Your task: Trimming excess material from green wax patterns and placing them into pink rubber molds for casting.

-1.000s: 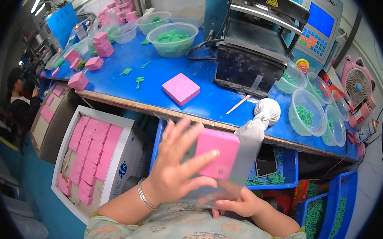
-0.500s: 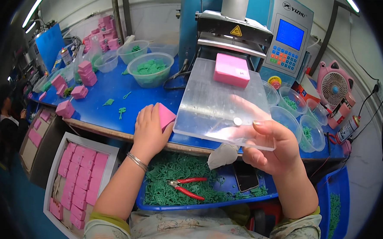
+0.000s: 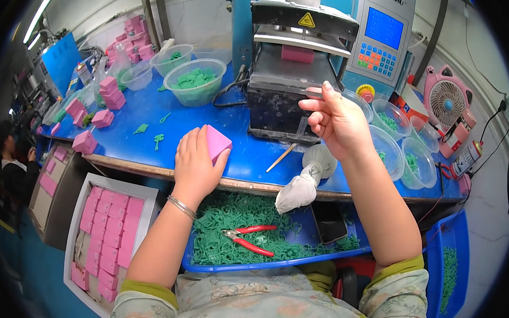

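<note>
My left hand (image 3: 197, 160) rests on the blue table near its front edge, fingers and thumb around a pink block (image 3: 217, 142) with a slanted face. My right hand (image 3: 342, 118) is raised in front of the press (image 3: 301, 32), holding nothing that I can see, its fingers loosely bent and apart. Its fingertips are close to the front edge of the press bed; whether they touch it cannot be made out. Under the press's upper plate sits another pink block (image 3: 297, 54), partly hidden. The clear plate beneath it is hard to make out.
A wooden stick (image 3: 281, 157) and a tied white cloth pouch (image 3: 299, 193) lie before the press. Red-handled cutters (image 3: 250, 239) rest on green scraps in a blue tray (image 3: 272, 266). Bowls of green pieces (image 3: 195, 79) flank the press. A white box (image 3: 85, 208) holds pink blocks.
The clear plate with the pink block on it has gone from my right hand into the press. My right hand has let go and risen. My left hand keeps its block.
</note>
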Motion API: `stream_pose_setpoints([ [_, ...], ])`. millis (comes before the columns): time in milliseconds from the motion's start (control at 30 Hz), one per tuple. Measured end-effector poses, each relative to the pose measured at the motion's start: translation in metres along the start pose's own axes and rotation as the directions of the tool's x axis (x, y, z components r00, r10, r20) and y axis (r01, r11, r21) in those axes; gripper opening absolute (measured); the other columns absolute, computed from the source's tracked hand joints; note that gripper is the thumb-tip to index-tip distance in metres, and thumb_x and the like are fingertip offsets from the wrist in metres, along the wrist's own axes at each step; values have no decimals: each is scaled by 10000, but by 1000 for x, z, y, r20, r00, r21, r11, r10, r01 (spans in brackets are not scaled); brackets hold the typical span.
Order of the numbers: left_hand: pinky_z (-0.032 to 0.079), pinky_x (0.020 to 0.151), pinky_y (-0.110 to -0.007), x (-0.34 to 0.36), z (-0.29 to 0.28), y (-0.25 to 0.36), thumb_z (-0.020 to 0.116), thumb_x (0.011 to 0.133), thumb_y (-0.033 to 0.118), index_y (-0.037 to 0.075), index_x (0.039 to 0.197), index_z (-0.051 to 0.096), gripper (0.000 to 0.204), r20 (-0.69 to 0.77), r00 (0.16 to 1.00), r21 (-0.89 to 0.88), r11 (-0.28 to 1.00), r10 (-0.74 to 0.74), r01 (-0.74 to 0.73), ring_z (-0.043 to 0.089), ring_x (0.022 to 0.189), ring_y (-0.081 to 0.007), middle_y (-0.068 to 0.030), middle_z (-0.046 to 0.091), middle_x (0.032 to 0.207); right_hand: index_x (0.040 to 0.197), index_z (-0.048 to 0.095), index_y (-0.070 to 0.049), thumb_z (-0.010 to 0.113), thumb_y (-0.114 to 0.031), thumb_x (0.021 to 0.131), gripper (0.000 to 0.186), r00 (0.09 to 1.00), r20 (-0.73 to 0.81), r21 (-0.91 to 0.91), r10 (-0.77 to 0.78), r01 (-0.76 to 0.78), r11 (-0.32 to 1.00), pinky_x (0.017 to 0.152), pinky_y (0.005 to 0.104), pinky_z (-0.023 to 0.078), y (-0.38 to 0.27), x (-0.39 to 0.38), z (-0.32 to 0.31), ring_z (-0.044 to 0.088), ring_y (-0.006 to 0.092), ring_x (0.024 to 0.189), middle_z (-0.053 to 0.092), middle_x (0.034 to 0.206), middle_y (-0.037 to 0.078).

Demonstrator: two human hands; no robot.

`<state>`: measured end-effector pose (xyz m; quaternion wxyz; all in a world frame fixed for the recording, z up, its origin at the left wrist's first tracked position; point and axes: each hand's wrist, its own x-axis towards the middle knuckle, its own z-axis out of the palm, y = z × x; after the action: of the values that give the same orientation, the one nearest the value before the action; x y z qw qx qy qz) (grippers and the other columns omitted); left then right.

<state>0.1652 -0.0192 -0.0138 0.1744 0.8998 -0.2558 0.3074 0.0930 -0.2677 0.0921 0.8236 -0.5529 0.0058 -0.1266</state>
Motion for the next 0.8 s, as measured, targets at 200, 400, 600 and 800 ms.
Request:
stream_pose_setpoints([
  [200,333,966,-436,-1,0,0,607,795,294,-24,1240,399,585,-4,1000,6,1000,0,0,411,1156,-357,-206,456,1222,878,548,32,532,-410,881,442,995,-44,-110,-92,86,990,401,208,376,11,1,1,491,91,428,607,631,90],
  [400,334,967,-437,-1,-1,2,605,797,293,-10,1242,403,576,21,999,11,999,-33,33,411,1161,-356,-206,456,1225,783,545,1,533,-396,884,410,995,-86,52,56,-52,997,355,201,293,7,3,7,398,77,363,534,530,55],
  [600,337,965,-435,-1,0,2,609,795,295,-2,1244,406,575,9,999,9,999,-39,39,413,1163,-353,-201,460,1226,727,544,-16,529,-402,884,417,998,-59,-12,-17,16,1000,336,215,264,14,4,4,364,84,335,510,494,52],
  [800,337,966,-432,-1,0,3,611,792,294,-2,1246,404,580,14,999,19,999,-47,47,411,1167,-348,-195,457,1235,709,540,-18,520,-412,886,433,998,-60,-6,-20,20,1000,335,219,261,14,4,4,356,91,331,506,488,55],
])
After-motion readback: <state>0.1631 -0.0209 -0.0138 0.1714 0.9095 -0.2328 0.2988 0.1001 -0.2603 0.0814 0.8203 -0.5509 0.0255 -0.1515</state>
